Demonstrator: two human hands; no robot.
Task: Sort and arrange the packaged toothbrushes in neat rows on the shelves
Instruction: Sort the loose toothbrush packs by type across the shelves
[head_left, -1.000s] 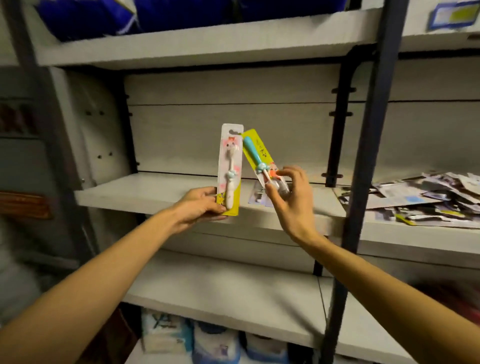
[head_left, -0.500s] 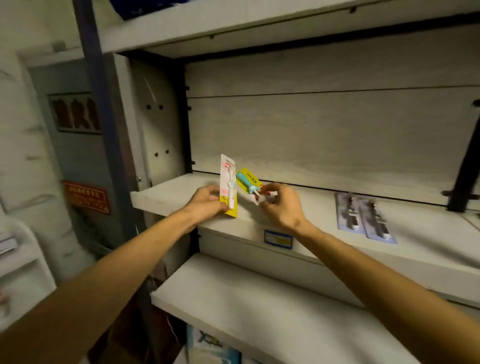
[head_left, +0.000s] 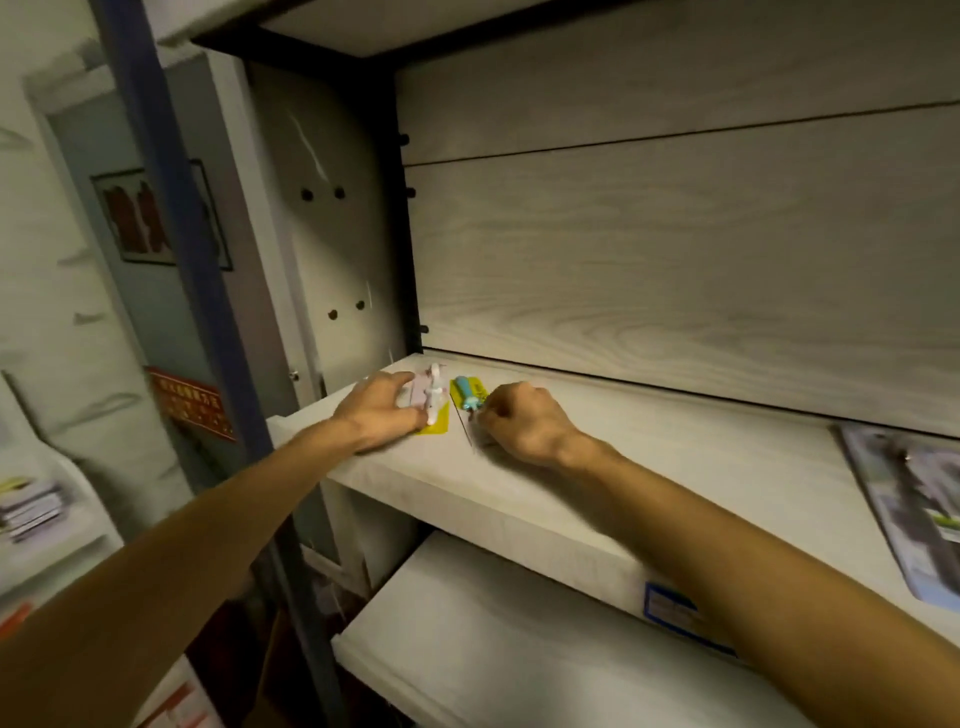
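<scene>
Two packs are down at the far left corner of the middle shelf (head_left: 597, 467), and how they sit next to each other is pretty much what your next move hangs on. Your left hand (head_left: 382, 415) has the pink toothbrush pack (head_left: 428, 397) pinned flat, fingers laid over its near end with the thumb alongside, so it's pressing more than gripping as far as I can make out. Your right hand (head_left: 519, 418) is curled into a loose fist around the near end of the blue toothbrush pack (head_left: 467, 393) with the yellow card; the fingertips are hidden behind the knuckles, but the pack's end disappears into them, so I'd call that a pinch.

Both packs run front to back, long axes pointing at the back panel, heads toward the wall. They lie just beside each other with a thin strip of shelf between. The pink one sits nearer the side wall, the blue one to its right, and each is directly under its own hand, so no crossing over needed.

My guess is you're squaring the pair up as the start of a row. The blue card looks slightly angled compared with the pink one, so a small twist from the right hand would line them up.

Way off at the right edge lies a grey packaged item (head_left: 914, 499), well apart from this pair.
</scene>
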